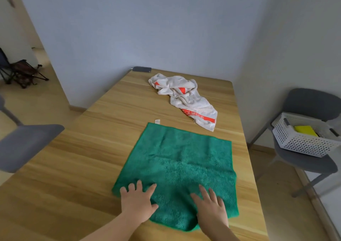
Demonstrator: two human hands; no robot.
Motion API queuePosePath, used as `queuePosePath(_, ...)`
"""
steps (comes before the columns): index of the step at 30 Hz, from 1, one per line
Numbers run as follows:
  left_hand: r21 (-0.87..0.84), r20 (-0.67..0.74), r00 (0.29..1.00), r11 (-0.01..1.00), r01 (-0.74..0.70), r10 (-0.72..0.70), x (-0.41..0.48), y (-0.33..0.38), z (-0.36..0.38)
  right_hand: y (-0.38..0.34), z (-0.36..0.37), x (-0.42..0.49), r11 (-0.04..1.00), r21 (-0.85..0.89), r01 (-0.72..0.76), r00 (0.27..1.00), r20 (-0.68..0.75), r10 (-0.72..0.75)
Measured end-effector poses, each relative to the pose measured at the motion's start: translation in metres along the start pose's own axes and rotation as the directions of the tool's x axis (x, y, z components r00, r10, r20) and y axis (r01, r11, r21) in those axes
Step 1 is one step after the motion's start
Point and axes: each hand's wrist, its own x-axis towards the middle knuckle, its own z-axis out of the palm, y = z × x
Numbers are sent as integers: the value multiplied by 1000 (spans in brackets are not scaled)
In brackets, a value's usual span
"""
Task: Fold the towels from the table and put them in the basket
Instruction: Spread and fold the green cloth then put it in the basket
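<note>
We look down on a wooden tabletop [83,166] where a green towel [180,159] lies spread flat just in front of us, its small white tag [157,121] poking out at the far left corner. Our left hand [137,202] and right hand [212,207] both rest palm-down on the towel's near edge, fingers straight and spread, gripping nothing. We judge this flat press is there to smooth the cloth and pin it so it will fold squarely. Farther back on the tabletop, near but apart from the green one, a white towel with red print [186,98] lies crumpled, not yet folded. A dark phone [141,69] sits at the far edge. Off to our right, a white perforated basket [302,142] stands on a grey chair [313,104], close enough to take folded towels; something yellow [304,130] already lies inside it.
</note>
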Motion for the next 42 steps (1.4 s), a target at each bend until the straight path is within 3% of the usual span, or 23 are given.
queuePosePath(5,-42,-154,962,971,-236,227,-3,9,6,18,7,-14,999,6,-52,995,-79,52)
queuePosePath(8,-89,-62,924,920,-381,377,-5,10,7,30,11,-21,998,24,-59,997,-45,60)
queuePosePath(10,-85,0,905,902,-424,425,-8,9,4,35,14,-25,999,23,-45,999,1,45)
queuePosePath(16,15,-85,883,887,-461,461,-13,-1,3,41,13,-42,997,46,68,998,13,-69)
queuePosePath(21,19,-84,887,891,-453,453,-19,0,5,46,13,-47,992,-3,125,991,59,-124)
queuePosePath(26,33,-153,901,914,-405,405,-25,-1,6,47,12,-48,992,-20,121,993,4,-121)
queuePosePath(31,35,-173,920,936,-351,352,-24,-7,5,48,14,-45,999,16,39,997,-66,-38)
queuePosePath(37,75,-269,936,974,-214,227,-22,-11,-6,48,7,-47,997,38,-73,996,-41,74)
queuePosePath(40,101,-337,926,984,-144,170,-25,-10,-17,49,5,-52,992,63,-107,988,-107,113)
queuePosePath(42,95,-384,912,989,-115,143,-26,-8,-26,48,2,-51,983,89,-162,939,-291,181)
